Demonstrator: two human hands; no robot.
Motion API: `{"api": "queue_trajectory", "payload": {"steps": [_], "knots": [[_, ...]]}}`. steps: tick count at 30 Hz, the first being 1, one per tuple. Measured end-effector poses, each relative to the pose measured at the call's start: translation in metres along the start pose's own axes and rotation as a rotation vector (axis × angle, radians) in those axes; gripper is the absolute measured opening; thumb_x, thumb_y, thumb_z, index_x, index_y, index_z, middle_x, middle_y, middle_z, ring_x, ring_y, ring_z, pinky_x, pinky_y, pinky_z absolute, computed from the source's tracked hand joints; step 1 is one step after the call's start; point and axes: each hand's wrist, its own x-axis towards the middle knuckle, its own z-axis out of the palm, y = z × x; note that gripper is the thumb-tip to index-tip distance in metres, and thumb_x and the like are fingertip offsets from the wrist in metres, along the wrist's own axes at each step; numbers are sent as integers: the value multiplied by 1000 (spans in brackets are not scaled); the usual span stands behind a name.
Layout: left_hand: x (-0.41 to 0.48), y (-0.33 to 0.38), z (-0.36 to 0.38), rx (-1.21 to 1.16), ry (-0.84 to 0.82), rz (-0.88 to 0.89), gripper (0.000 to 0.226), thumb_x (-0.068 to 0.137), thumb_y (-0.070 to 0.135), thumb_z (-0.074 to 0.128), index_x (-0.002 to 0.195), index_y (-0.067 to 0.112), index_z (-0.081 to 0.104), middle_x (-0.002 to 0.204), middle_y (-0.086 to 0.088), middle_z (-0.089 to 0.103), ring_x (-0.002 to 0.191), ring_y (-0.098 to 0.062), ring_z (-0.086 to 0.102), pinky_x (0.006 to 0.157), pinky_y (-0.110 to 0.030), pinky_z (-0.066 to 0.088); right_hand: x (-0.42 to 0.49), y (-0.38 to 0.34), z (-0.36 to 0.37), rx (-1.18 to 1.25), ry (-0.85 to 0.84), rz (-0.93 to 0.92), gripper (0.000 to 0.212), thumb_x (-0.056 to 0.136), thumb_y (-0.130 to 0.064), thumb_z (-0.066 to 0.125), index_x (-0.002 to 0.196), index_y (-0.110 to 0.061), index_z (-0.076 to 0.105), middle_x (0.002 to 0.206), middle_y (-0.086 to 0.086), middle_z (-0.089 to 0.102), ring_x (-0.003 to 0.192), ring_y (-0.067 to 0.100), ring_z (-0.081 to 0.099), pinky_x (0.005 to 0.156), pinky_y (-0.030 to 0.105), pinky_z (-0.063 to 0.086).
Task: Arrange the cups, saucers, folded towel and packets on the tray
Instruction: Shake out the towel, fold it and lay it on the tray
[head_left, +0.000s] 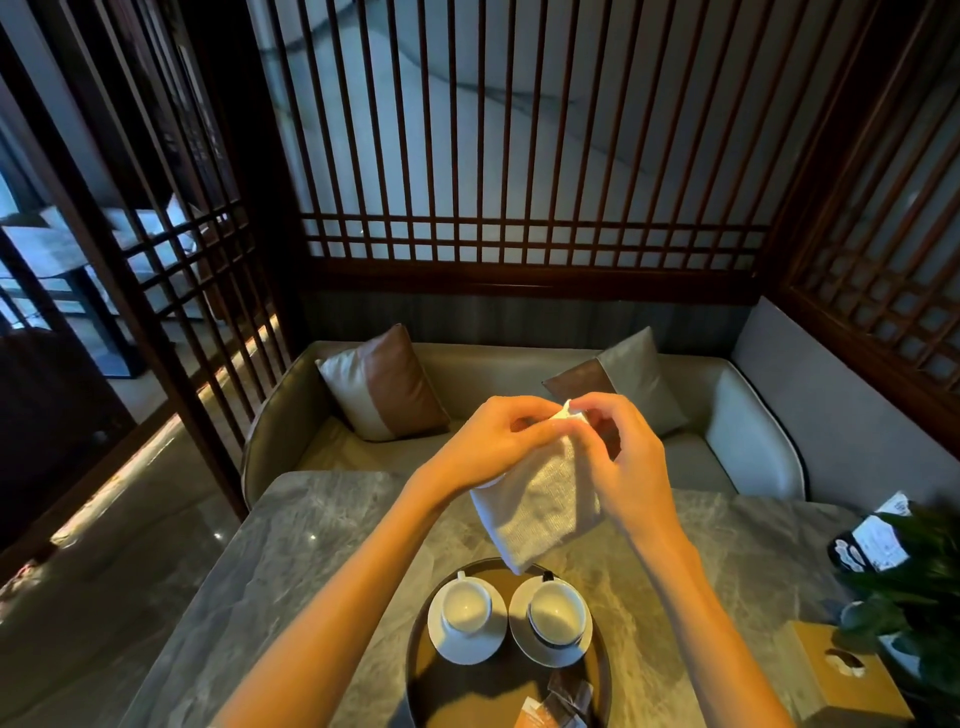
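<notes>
Towel (540, 506) is hanging from our left hand (493, 441) and right hand (631, 467), both pinching its top edge; sagging, it is risking toppling the cups (556, 610) on the tray (421, 670).

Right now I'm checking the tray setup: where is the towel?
In the head view, the towel hangs mid-frame above the tray, pinched at its top by the left hand and right hand.

my left hand (493, 441): raised, fingers pinched closed | my right hand (623, 457): raised, fingers pinched closed | both forearms stretched forward
</notes>
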Motion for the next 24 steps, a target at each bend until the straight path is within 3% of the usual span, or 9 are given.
{"api": "queue_trajectory", "payload": {"steps": [4,8,10,13,16,21,24], "knots": [[0,0,-3,69,-68,15,36,91,27,66,126,17,62,117,-1,68,104,-17,65,95,-34,57,0,1,-3,46,-1,54,15,93,-32,61,106,-39,59,109,-25,58,105,0,58,80,15,55],[2,-1,-12,133,-90,37,33,95,19,60,127,13,63,120,-4,68,106,-17,65,98,-32,54,4,2,-11,57,-158,116,30,92,-41,59,122,-40,56,130,-20,54,119,-1,52,94,15,46],[3,-1,-15,131,-107,47,31,95,18,59,125,14,63,119,-3,68,105,-16,65,97,-29,55,6,1,-14,102,-224,169,28,90,-45,58,118,-44,58,121,-23,60,112,-1,57,85,13,52],[0,-6,-19,149,-223,-2,36,92,25,64,126,20,59,121,2,64,109,-12,62,95,-26,54,9,1,-16,111,-174,187,16,91,-42,60,108,-43,58,107,-24,62,100,-7,59,73,6,51],[-6,-20,-30,194,-301,-66,38,91,25,65,128,19,59,122,4,63,112,-9,59,95,-22,51,12,8,-25,140,-123,246,14,92,-40,58,102,-48,53,106,-22,60,99,-5,59,69,3,48],[-12,-30,-39,99,-107,-8,26,96,14,57,121,11,65,116,-2,67,107,-12,63,94,-23,53,10,12,-36,162,-190,274,25,96,-30,58,119,-36,59,114,-13,62,107,7,59,72,5,50],[-19,-26,-36,-99,27,41,21,96,15,56,115,18,67,110,4,68,105,-11,64,87,-23,56,8,1,-38,312,-114,255,21,95,-27,59,112,-38,64,112,-12,66,106,9,63,76,20,57]]}}
